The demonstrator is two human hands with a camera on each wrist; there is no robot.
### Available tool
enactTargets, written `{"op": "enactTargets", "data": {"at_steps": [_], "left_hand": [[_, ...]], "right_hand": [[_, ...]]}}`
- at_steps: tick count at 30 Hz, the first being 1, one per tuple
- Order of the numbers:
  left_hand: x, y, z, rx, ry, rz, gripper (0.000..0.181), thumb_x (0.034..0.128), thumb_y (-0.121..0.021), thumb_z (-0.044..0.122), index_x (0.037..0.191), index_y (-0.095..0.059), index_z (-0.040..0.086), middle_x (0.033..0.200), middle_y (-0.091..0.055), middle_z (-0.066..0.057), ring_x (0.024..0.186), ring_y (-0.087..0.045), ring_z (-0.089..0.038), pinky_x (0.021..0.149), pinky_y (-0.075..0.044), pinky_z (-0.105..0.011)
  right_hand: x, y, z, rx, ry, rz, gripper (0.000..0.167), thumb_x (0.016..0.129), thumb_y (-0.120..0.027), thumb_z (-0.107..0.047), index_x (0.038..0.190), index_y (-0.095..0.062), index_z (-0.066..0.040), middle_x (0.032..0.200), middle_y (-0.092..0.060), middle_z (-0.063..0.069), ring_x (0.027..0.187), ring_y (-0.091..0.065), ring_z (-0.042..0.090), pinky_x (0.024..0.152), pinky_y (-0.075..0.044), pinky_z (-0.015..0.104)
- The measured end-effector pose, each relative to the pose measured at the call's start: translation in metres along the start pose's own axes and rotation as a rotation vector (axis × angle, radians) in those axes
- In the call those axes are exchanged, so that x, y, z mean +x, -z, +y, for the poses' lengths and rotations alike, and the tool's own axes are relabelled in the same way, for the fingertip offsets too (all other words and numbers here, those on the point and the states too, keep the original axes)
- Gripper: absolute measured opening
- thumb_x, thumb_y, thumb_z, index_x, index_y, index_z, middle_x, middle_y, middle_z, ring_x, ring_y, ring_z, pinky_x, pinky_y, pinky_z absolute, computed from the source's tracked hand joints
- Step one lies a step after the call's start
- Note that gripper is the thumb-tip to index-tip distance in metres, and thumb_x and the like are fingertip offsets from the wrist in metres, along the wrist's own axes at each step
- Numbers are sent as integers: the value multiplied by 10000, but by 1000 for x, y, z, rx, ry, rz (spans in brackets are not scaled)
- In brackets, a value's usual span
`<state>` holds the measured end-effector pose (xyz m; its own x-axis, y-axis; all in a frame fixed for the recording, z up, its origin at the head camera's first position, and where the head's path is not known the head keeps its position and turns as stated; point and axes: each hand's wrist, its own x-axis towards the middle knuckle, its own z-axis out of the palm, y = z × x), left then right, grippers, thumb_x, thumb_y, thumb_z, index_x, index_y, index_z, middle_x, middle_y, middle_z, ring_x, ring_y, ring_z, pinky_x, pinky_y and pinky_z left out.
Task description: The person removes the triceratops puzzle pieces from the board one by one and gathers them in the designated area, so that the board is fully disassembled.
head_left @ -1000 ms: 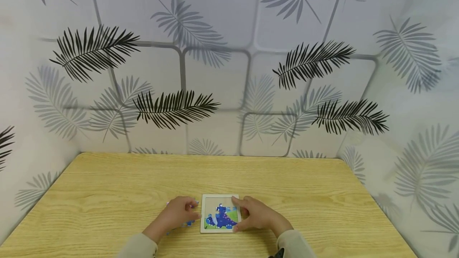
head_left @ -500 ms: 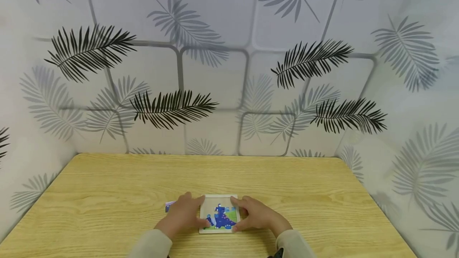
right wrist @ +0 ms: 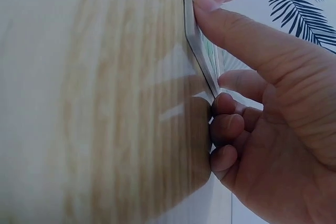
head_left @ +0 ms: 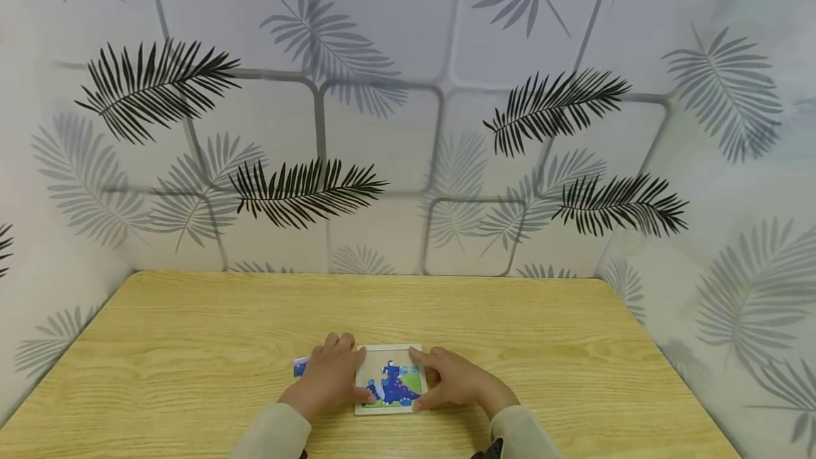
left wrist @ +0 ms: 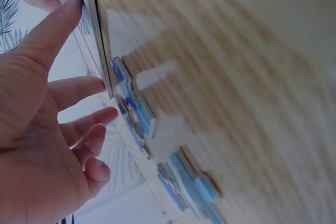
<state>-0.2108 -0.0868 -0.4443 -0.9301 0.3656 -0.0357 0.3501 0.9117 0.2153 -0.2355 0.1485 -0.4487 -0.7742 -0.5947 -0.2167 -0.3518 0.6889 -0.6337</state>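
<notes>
A small square jigsaw puzzle (head_left: 403, 382) with a pale frame and a blue dinosaur picture lies on the table between both hands. My left hand (head_left: 330, 379) grips its left side, the thumb over the dinosaur's head area and the index finger at the far left corner; its other fingers are loosely bent. On the opposite side, my right hand (head_left: 462, 382) holds the frame, with the thumb at the near corner and the index finger at the far one. Loose puzzle pieces (left wrist: 134, 98) lie beside the left hand, mostly hidden behind it in the head view.
A wooden table (head_left: 210, 338) extends around the puzzle. One loose piece (head_left: 300, 366) shows left of the left hand, and a blue-and-white piece (left wrist: 194, 184) lies nearer in the left wrist view. A leaf-patterned wall (head_left: 382, 147) stands behind the table.
My left hand has moved right from the loose pieces onto the puzzle's left side, its thumb now covering the dinosaur's head. The right hand has kept its hold, and the puzzle has barely shifted.
</notes>
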Motion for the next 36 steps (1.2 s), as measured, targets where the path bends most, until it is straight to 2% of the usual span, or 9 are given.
{"op": "enactTargets", "data": {"at_steps": [3, 7, 11, 14, 17, 21, 25, 30, 36], "left_hand": [[1, 2, 1, 13, -4, -11, 772, 679, -791, 509, 1240, -602, 14, 1200, -533, -120, 1041, -426, -288, 912, -412, -483], [2, 3, 2, 9, -11, -18, 789, 663, -796, 518, 1226, -604, -1, 1235, -538, -119, 1057, -427, -283, 919, -402, -479], [3, 2, 2, 2, -15, -24, 797, 652, -800, 522, 1215, -606, -8, 1227, -541, -118, 1037, -420, -274, 907, -400, -467], [3, 3, 3, 6, -11, -25, 791, 648, -801, 525, 1201, -613, -8, 1218, -544, -114, 1037, -425, -275, 912, -402, -467], [4, 3, 3, 14, -2, -30, 776, 653, -797, 530, 1189, -619, -3, 1213, -546, -108, 1044, -430, -275, 922, -405, -466], [6, 2, 1, 1, -5, -34, 767, 660, -796, 526, 1182, -621, -8, 1226, -545, -107, 1060, -426, -275, 930, -403, -471], [9, -1, -2, -20, -18, -44, 768, 666, -796, 522, 1186, -614, -13, 1271, -542, -118, 1159, -425, -298, 968, -385, -507], [10, 0, -4, -76, 6, -89, 771, 682, -803, 482, 1225, -592, -24, 1352, -507, -143, 1302, -378, -329, 1039, -314, -548], [9, 1, -4, -119, -1, -95, 770, 697, -804, 443, 1236, -577, -59, 1366, -491, -191, 1282, -433, -343, 1059, -327, -501]], "right_hand": [[1, 2, 0, -4, -5, -6, 855, 752, -799, -309, 1453, -362, -92, 807, -421, -2, 710, -368, 125, 628, -307, 247], [4, 2, 2, 31, 12, 17, 774, 785, -774, -296, 1428, -407, -73, 704, -428, -32, 619, -365, 101, 571, -308, 227], [8, -3, 5, 27, 59, 114, 596, 837, -726, -267, 1339, -521, -18, 626, -426, -58, 551, -358, 66, 518, -304, 207], [12, -7, 3, -7, 81, 195, 438, 854, -709, -237, 1220, -614, -17, 663, -453, -62, 588, -392, 58, 531, -328, 209], [16, -9, -3, 2, 96, 237, 296, 857, -704, -199, 1098, -658, -33, 705, -472, -60, 639, -418, 64, 565, -359, 221], [22, -11, -9, 64, 114, 214, 213, 854, -705, -164, 1021, -663, -39, 727, -497, -59, 647, -437, 65, 578, -388, 218], [27, -13, -13, 92, 98, 172, 211, 848, -714, -159, 1017, -656, -48, 717, -513, -58, 622, -441, 57, 567, -396, 212], [29, -15, -16, 80, 77, 133, 222, 841, -722, -157, 1028, -644, -66, 705, -524, -48, 600, -451, 64, 552, -393, 212], [30, -16, -18, 54, 65, 132, 233, 833, -729, -148, 1025, -616, -81, 704, -510, -38, 609, -446, 81, 562, -378, 221]]}}
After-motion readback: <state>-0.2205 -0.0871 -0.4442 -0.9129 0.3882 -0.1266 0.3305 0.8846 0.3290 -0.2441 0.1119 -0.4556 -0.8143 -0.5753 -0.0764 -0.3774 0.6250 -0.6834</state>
